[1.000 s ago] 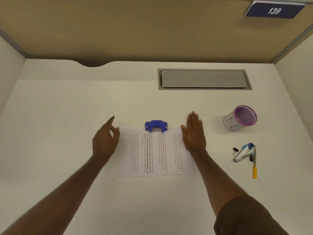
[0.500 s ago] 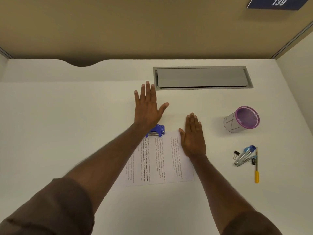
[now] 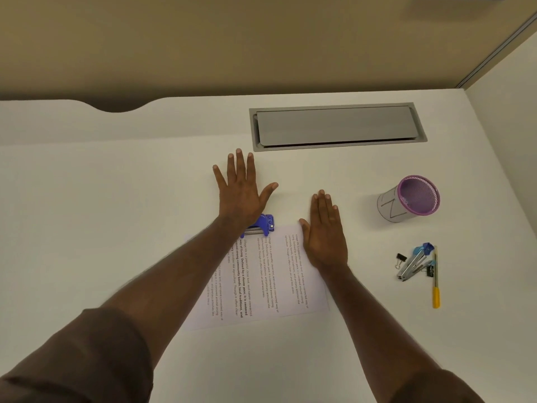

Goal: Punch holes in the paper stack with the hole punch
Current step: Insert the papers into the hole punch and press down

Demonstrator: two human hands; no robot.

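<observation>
A printed paper stack [image 3: 270, 274] lies flat on the white desk [image 3: 116, 228]. A blue hole punch [image 3: 265, 224] sits on the stack's far edge, with the paper slid into its slot. My left hand [image 3: 242, 190] is spread open, fingers apart, and its heel lies over the punch, hiding the punch's left part. Whether the heel touches the punch is not visible. My right hand [image 3: 325, 231] lies flat, fingers together, on the far right corner of the stack.
A purple mesh pen cup [image 3: 409, 199] stands at the right. Nearer lie a stapler [image 3: 412, 261], black binder clips [image 3: 401, 258] and a yellow-capped pen [image 3: 435, 279]. A grey cable hatch [image 3: 337, 126] is set into the desk behind my hands.
My left hand has moved from the left edge of the paper up and right over the hole punch. The right hand has stayed on the paper's corner.
</observation>
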